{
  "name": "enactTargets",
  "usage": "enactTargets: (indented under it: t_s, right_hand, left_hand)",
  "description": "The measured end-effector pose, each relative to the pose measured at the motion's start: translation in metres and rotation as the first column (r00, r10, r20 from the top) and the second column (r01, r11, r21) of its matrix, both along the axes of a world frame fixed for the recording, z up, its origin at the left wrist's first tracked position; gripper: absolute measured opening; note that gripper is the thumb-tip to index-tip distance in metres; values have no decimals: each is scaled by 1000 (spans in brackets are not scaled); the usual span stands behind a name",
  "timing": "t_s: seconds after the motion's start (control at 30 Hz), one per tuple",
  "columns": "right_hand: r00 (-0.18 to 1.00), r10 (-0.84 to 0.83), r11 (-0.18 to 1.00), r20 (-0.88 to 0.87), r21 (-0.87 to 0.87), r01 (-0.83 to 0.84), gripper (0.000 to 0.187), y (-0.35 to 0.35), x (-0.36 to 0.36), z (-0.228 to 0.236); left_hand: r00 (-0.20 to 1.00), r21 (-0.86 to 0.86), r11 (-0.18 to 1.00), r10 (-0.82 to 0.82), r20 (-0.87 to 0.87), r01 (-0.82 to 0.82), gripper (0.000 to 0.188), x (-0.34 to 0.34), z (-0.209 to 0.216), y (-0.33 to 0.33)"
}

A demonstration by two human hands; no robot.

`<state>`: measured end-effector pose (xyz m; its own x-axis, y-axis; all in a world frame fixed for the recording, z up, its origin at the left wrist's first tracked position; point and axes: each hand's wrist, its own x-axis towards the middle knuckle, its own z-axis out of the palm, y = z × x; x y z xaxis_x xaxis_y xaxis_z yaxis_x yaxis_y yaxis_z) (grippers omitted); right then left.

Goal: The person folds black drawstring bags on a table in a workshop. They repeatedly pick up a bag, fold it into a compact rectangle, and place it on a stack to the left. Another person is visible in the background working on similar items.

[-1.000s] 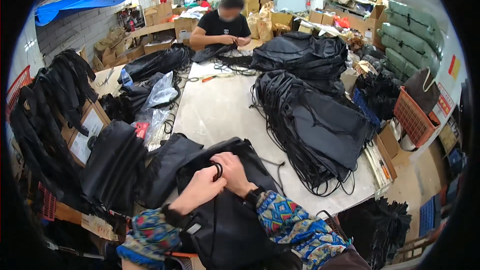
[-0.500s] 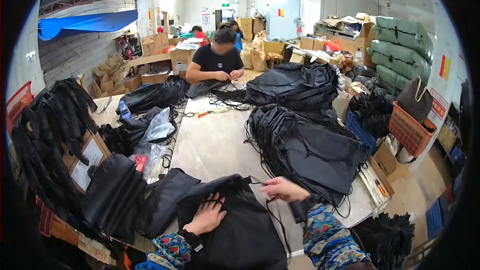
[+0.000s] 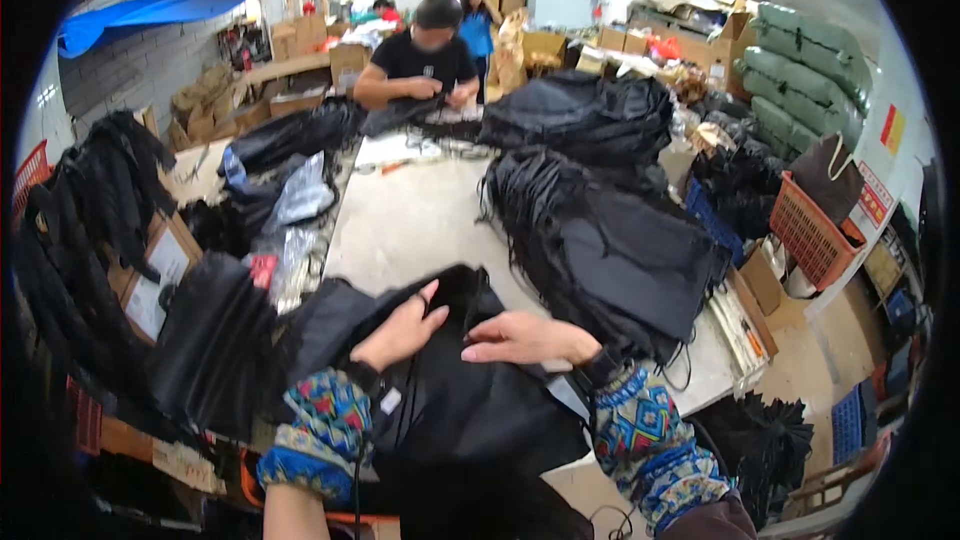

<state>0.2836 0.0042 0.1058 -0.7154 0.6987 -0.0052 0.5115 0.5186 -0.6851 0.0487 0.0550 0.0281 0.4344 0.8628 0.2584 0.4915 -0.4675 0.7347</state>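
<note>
A black drawstring bag (image 3: 470,415) lies across the near end of the table, its far edge raised in a fold. My left hand (image 3: 395,335) is at the bag's upper left, thumb and forefinger apart; the fabric hides some of its other fingers. Just to the right, my right hand (image 3: 535,338) reaches in over the bag with its fingers stretched out, pointing left, and the thumb below them. A dark cord shows between the two hands. Both forearms wear patterned blue sleeve covers (image 3: 645,435).
More black bags pile up on the right (image 3: 630,250) and at the far right (image 3: 580,120). Folded black fabric (image 3: 215,340) lies left, near clear plastic bags (image 3: 305,195). Across the table (image 3: 400,230), a co-worker (image 3: 425,65) handles black fabric. An orange basket (image 3: 815,230) stands right.
My left hand has risen off the bag's flat surface toward its far edge. My right hand has moved left over the bag, away from the cord end. The bag's far edge has lifted.
</note>
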Motion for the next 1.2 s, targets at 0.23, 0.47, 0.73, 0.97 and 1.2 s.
enactTargets:
  t_s: [0.23, 0.47, 0.73, 0.97, 1.2]
  right_hand:
    - [937, -106, 994, 334, 2, 111, 55, -22, 42, -45]
    - [979, -93, 996, 184, 31, 89, 34, -32, -7, -69]
    - [918, 280, 908, 280, -388, -158, 30, -48, 67, -46]
    - [998, 55, 775, 18, -632, -31, 35, -55, 35, -12]
    - [957, -84, 856, 278, -471, 211, 39, -41, 37, -43]
  left_hand:
    - [899, -193, 975, 12, -438, -107, 50, -45, 30, -97]
    - [857, 218, 970, 201, -475, -107, 42, -23, -35, -116]
    - [859, 146, 986, 147, -491, -86, 50, -31, -42, -80]
    - [910, 52, 998, 42, -412, -22, 49, -26, -32, -68]
    - [893, 20, 996, -71, -444, 89, 69, -38, -17, -103]
